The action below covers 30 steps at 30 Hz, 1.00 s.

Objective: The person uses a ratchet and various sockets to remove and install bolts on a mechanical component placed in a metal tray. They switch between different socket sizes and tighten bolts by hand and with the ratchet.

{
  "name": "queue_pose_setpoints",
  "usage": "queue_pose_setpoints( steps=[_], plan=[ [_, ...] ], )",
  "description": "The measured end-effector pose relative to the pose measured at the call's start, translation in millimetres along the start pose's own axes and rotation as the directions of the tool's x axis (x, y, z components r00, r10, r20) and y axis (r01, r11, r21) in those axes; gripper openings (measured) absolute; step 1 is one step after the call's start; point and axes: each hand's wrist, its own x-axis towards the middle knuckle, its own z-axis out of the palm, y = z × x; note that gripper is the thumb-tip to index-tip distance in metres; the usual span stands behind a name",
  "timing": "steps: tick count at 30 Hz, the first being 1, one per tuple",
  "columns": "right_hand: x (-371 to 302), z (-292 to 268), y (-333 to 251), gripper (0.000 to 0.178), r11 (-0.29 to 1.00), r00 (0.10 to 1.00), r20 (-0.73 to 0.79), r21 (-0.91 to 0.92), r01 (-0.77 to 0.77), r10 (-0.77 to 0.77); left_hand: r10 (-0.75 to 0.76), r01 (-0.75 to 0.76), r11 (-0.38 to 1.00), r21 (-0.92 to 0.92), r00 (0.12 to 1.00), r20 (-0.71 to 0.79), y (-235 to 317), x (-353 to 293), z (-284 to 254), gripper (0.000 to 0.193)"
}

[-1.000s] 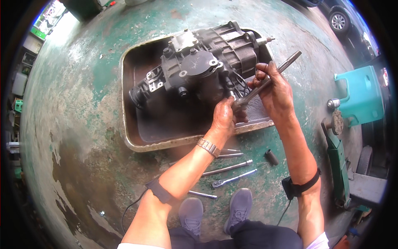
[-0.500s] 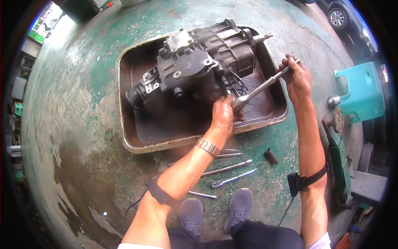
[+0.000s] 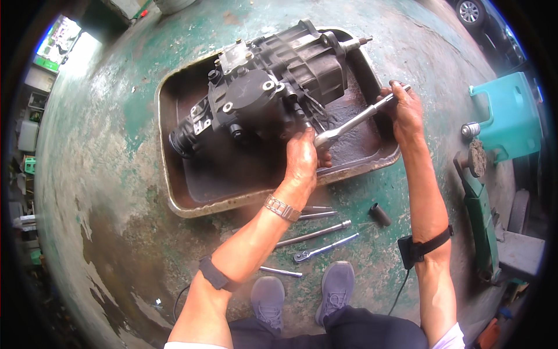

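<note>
A dark metal gearbox (image 3: 250,96) sits in a rusty-rimmed drip tray (image 3: 164,174) on the floor. My right hand (image 3: 404,110) is closed round the handle end of a long steel ratchet wrench (image 3: 361,118). At the wrench's head, my left hand (image 3: 303,154) is closed, pressed against the head and what looks like a socket at the gearbox's near right side. My fingers partly hide the head, and I cannot make out what it sits on. From the head, the handle slants up and to the right, above the tray's right part.
On the floor before my shoes lie a small ratchet (image 3: 325,248), a long bar (image 3: 314,234), a short bar (image 3: 282,271) and a dark tube (image 3: 381,214). To the right stand a turquoise stool (image 3: 508,119), a can (image 3: 470,130) and a green jack (image 3: 480,227).
The whole view has shifted a little, so the tray and gearbox appear slightly further left. Both hands keep their hold on the wrench, whose angle looks nearly the same.
</note>
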Motion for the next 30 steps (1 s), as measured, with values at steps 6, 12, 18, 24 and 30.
queue_pose_setpoints(
  steps=[6,12,18,24,30],
  plan=[
    [-15,13,-14,0.025,0.995,0.999,0.0,0.079,-0.054,0.055,0.003,-0.001,0.999,0.035,0.998,-0.056,0,-7,10,0.032],
    [-51,31,-54,0.022,0.987,0.991,0.114,0.153,0.055,-0.073,-0.101,0.102,0.989,-0.106,0.995,0.017,-1,-2,2,0.024],
    [-83,54,-69,0.019,0.968,0.945,0.224,0.125,0.216,-0.24,-0.098,0.103,0.988,-0.111,0.994,0.049,-4,-2,-1,0.033],
    [-117,70,-81,0.017,0.933,0.864,0.368,0.03,0.36,-0.345,-0.129,0.148,0.976,-0.159,0.984,0.124,-12,-3,-4,0.035],
    [-144,92,-88,0.015,0.838,0.762,0.515,-0.141,0.527,-0.393,-0.03,0.109,0.953,-0.281,0.962,0.272,-15,7,-13,0.035]
  ],
)
